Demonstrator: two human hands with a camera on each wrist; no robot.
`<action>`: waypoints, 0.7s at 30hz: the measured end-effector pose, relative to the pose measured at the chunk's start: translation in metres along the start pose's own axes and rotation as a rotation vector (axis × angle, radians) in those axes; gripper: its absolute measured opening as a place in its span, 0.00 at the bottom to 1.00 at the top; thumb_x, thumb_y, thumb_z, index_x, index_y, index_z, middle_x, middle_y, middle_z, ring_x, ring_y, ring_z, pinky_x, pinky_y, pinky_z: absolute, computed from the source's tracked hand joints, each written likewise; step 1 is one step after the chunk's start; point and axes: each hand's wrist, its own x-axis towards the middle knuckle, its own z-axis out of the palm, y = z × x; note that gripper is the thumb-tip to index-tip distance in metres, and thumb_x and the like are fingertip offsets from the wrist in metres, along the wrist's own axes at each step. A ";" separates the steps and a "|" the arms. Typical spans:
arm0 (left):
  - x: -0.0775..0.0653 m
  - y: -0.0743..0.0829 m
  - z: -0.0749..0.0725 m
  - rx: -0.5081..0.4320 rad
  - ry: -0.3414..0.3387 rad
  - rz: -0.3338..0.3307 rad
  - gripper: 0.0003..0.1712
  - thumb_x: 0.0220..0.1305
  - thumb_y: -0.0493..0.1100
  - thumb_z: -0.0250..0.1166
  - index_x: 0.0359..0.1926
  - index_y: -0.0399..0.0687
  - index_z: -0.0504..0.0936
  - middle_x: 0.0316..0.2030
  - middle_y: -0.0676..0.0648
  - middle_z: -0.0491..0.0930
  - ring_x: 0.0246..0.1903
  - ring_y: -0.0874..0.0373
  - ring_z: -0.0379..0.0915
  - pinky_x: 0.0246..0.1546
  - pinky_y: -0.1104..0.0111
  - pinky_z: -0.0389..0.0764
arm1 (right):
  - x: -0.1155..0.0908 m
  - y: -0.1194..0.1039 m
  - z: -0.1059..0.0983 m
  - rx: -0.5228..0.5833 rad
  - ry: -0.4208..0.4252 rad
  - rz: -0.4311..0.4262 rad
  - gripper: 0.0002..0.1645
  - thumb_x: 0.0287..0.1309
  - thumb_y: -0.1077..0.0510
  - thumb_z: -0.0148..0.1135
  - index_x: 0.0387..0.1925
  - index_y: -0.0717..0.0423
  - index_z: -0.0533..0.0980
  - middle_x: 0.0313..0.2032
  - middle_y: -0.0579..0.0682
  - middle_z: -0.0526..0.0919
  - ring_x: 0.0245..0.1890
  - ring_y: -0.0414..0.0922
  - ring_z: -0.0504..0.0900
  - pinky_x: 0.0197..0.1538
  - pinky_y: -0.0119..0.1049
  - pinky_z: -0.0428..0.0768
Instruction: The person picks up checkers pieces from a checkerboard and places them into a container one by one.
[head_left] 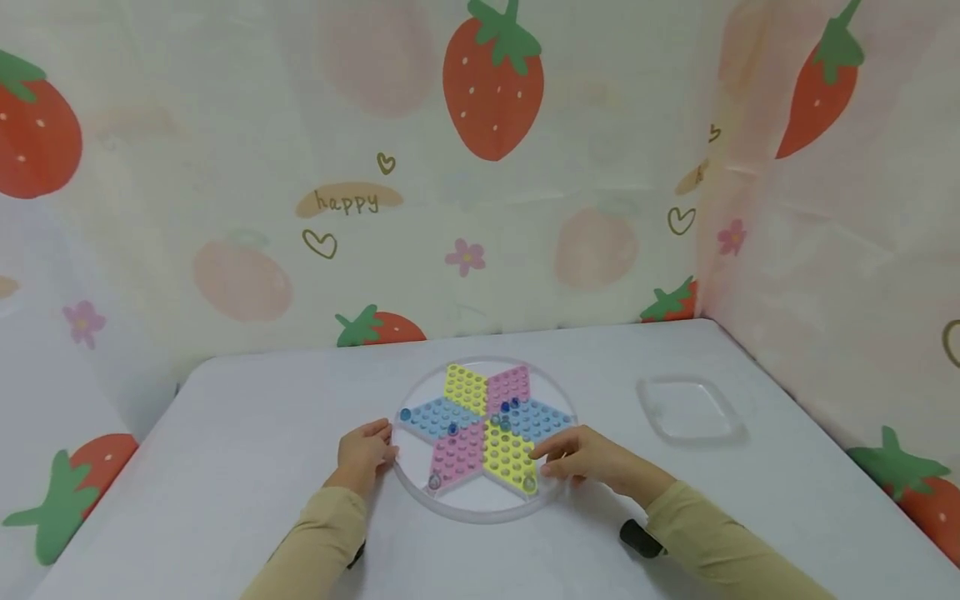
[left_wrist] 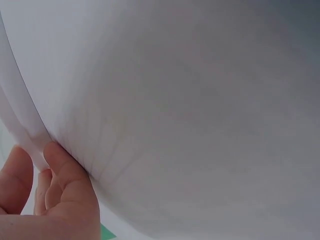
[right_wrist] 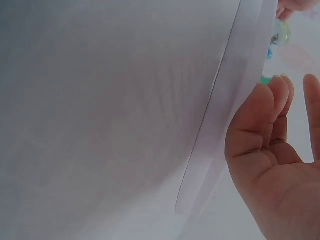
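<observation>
A round Chinese checkers board [head_left: 487, 516] with a clear rim and a yellow, pink and blue star lies on the table. My left hand [head_left: 362, 454] rests against its left rim, fingertips touching the edge in the left wrist view and the thumb apart. Over the lower right rim hovers my right hand [head_left: 592, 458], loosely bent, the index finger extended toward the yellow point; nothing shows between its fingers. Blue marbles [head_left: 453, 429] sit on the left arm and near the centre. Clear marbles [head_left: 529, 483] occupy the tips of the lower yellow and pink points.
A clear shallow square tray [head_left: 690, 409] stands on the white table [head_left: 255, 442] to the right of the board. Black wrist straps [head_left: 640, 538] show under the sleeves. Strawberry-patterned cloth [head_left: 465, 292] hangs behind and at both sides.
</observation>
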 end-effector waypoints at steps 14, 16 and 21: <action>-0.010 -0.004 -0.001 -0.020 -0.020 0.032 0.34 0.58 0.19 0.56 0.67 0.28 0.64 0.66 0.32 0.63 0.66 0.40 0.59 0.55 0.57 0.71 | 0.012 0.005 0.008 -0.096 -0.108 0.071 0.15 0.53 0.65 0.69 0.45 0.62 0.83 0.23 0.44 0.76 0.20 0.38 0.66 0.25 0.28 0.64; -0.010 -0.002 -0.001 -0.014 -0.022 0.037 0.34 0.58 0.19 0.56 0.67 0.29 0.64 0.66 0.32 0.63 0.66 0.40 0.59 0.55 0.57 0.71 | 0.014 0.002 0.007 -0.122 -0.117 0.087 0.15 0.53 0.64 0.69 0.44 0.61 0.84 0.23 0.44 0.75 0.21 0.38 0.65 0.25 0.28 0.64; -0.008 0.001 -0.001 0.003 -0.016 0.047 0.33 0.58 0.19 0.56 0.67 0.29 0.64 0.66 0.33 0.63 0.66 0.40 0.60 0.51 0.59 0.73 | 0.020 -0.005 0.005 -0.156 -0.120 0.156 0.15 0.52 0.64 0.70 0.44 0.57 0.85 0.23 0.44 0.75 0.21 0.39 0.64 0.25 0.29 0.62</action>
